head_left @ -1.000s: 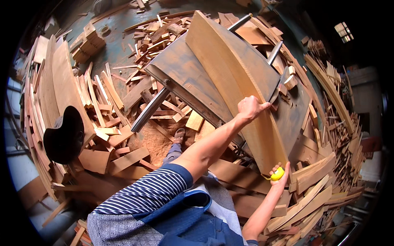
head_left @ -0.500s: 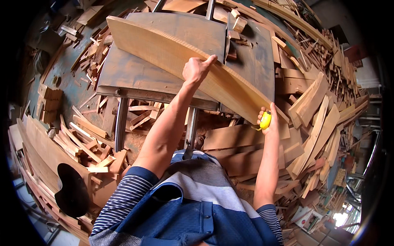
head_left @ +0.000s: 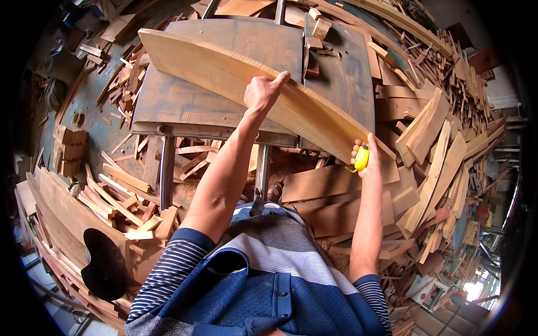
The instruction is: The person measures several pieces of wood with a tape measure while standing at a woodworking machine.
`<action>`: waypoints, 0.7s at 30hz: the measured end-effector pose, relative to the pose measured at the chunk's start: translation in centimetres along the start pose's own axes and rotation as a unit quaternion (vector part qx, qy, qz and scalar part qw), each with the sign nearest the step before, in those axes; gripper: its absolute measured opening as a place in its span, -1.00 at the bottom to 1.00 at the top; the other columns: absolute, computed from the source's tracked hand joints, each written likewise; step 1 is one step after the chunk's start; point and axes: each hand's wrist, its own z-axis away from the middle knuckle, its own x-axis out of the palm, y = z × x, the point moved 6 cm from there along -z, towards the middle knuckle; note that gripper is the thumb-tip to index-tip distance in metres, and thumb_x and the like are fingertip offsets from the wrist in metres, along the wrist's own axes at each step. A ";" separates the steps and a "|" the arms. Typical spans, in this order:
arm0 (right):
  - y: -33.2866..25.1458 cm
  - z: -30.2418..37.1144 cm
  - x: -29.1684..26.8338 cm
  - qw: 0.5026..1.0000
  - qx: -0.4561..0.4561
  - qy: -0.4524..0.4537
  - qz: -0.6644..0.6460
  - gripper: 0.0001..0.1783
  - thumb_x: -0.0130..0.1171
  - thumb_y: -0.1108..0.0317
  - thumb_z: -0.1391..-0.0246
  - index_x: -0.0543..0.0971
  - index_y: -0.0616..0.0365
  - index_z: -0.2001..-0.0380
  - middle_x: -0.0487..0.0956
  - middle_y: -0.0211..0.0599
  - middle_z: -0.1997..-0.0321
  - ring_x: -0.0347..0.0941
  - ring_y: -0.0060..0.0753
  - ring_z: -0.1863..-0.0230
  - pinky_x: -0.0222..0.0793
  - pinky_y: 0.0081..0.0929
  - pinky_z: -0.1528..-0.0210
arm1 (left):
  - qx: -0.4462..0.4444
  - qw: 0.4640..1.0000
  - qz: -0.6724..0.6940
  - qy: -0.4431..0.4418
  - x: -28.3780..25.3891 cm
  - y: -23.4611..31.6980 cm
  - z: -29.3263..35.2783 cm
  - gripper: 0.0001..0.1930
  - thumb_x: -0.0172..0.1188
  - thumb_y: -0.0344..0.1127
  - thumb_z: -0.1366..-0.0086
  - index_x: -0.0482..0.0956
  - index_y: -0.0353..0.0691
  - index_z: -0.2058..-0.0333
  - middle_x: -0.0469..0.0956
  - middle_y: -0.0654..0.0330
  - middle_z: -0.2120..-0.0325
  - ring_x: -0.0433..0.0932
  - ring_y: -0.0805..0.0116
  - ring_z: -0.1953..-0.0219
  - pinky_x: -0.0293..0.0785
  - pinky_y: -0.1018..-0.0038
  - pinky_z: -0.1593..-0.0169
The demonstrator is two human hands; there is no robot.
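A long pale wooden board [head_left: 207, 67] stands on edge, slanting across a worn metal table [head_left: 162, 103]. Its far left end rests over the tabletop, while its near right end juts past the table's front edge. My left hand [head_left: 263, 92] is closed over the board's upper edge near the middle, thumb along the top. In my right hand [head_left: 370, 162] is a yellow tape measure [head_left: 361, 158], held against the palm. That hand's thumb and fingertips are at the board's right end. No drawn-out tape blade can be made out.
Small wood blocks [head_left: 321, 28] lie on the table's far right part. Stacked planks [head_left: 428, 129] and heaps of offcuts crowd the right side. More scrap wood [head_left: 120, 196] lies at left, near a black rounded object [head_left: 105, 263]. Metal legs [head_left: 167, 173] hold up the table.
The board's far end has shifted slightly left and nearer. Both hands keep their holds, and the right hand with the tape measure sits a little higher. The view has shifted slightly.
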 end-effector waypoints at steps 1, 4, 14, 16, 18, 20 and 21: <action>-0.1 0.1 0.1 1.000 -0.001 0.001 0.002 -0.43 0.14 -0.29 -0.20 0.56 0.05 0.38 0.54 -0.43 0.58 0.46 -0.49 0.62 0.34 -0.48 0.65 | 0.000 1.000 -0.005 0.003 0.0 -0.1 -0.1 -0.20 0.22 0.50 -0.06 0.76 -0.31 0.43 0.72 0.11 0.47 0.71 0.17 0.29 0.56 0.29 0.07; -0.1 0.1 0.1 1.000 -0.004 0.004 0.004 -0.43 0.14 -0.29 -0.20 0.56 0.05 0.38 0.54 -0.43 0.58 0.46 -0.49 0.62 0.34 -0.48 0.65 | -0.001 1.000 -0.011 0.003 0.1 -0.1 -0.2 -0.20 0.21 0.51 -0.06 0.76 -0.31 0.44 0.72 0.11 0.48 0.71 0.17 0.29 0.56 0.29 0.08; 0.3 0.3 0.3 1.000 -0.006 -0.004 -0.011 -0.41 0.14 -0.30 -0.20 0.56 0.08 0.38 0.53 -0.42 0.59 0.44 -0.50 0.65 0.35 -0.51 0.69 | 0.011 1.000 0.003 0.025 -0.1 -0.7 -0.1 -0.23 0.24 0.48 -0.07 0.76 -0.30 0.43 0.71 0.12 0.53 0.71 0.21 0.36 0.59 0.31 0.14; 0.6 -0.1 0.1 1.000 0.000 -0.005 -0.010 -0.41 0.14 -0.31 -0.20 0.56 0.06 0.40 0.53 -0.43 0.60 0.46 -0.49 0.64 0.37 -0.50 0.70 | 0.005 1.000 -0.001 0.017 -0.1 -0.7 0.0 -0.24 0.25 0.48 -0.07 0.76 -0.28 0.45 0.70 0.11 0.55 0.72 0.20 0.37 0.59 0.29 0.16; 0.5 0.1 0.5 1.000 -0.013 -0.021 -0.009 -0.42 0.13 -0.31 -0.20 0.57 0.04 0.42 0.54 -0.45 0.60 0.47 -0.49 0.64 0.38 -0.48 0.69 | 0.012 0.999 0.009 0.042 -0.3 -0.7 0.2 -0.25 0.26 0.49 -0.06 0.76 -0.27 0.48 0.70 0.10 0.56 0.72 0.18 0.37 0.59 0.26 0.17; 0.4 0.1 0.0 1.000 -0.008 -0.009 -0.007 -0.42 0.13 -0.31 -0.20 0.57 0.03 0.42 0.54 -0.46 0.61 0.46 -0.49 0.64 0.39 -0.48 0.69 | 0.015 0.999 0.023 0.036 -0.2 -0.1 0.7 -0.23 0.26 0.50 -0.05 0.75 -0.29 0.50 0.69 0.05 0.54 0.72 0.12 0.37 0.59 0.22 0.18; 0.5 0.2 -0.1 1.000 -0.008 -0.003 -0.001 -0.43 0.13 -0.32 -0.20 0.57 0.02 0.42 0.54 -0.46 0.61 0.46 -0.48 0.65 0.39 -0.47 0.69 | 0.017 0.999 0.012 0.036 -0.4 0.0 0.9 -0.22 0.26 0.49 -0.06 0.74 -0.31 0.50 0.68 -0.03 0.54 0.71 0.06 0.37 0.59 0.18 0.18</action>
